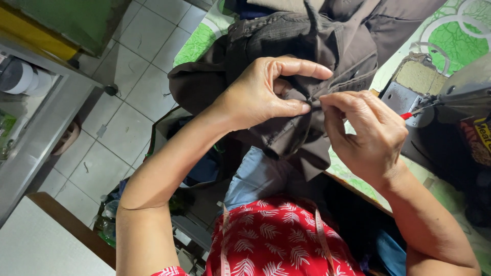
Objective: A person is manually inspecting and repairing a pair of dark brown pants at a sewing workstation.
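Note:
A dark brown garment (286,46) lies bunched over the edge of a table with a green and white patterned cover (455,41). My left hand (261,94) pinches a fold of the garment between thumb and fingers. My right hand (371,135) meets it from the right, fingertips pinched at the same spot on the cloth; a small red-handled tool (406,116) sticks out behind its fingers. Whether a thread or needle sits between the fingertips is too small to tell.
A sewing machine (450,97) stands at the right on the table. A measuring tape (322,235) hangs over my red patterned shirt. White tiled floor (138,66) lies to the left, with a metal-framed counter (41,133) and a pale board (46,240) at lower left.

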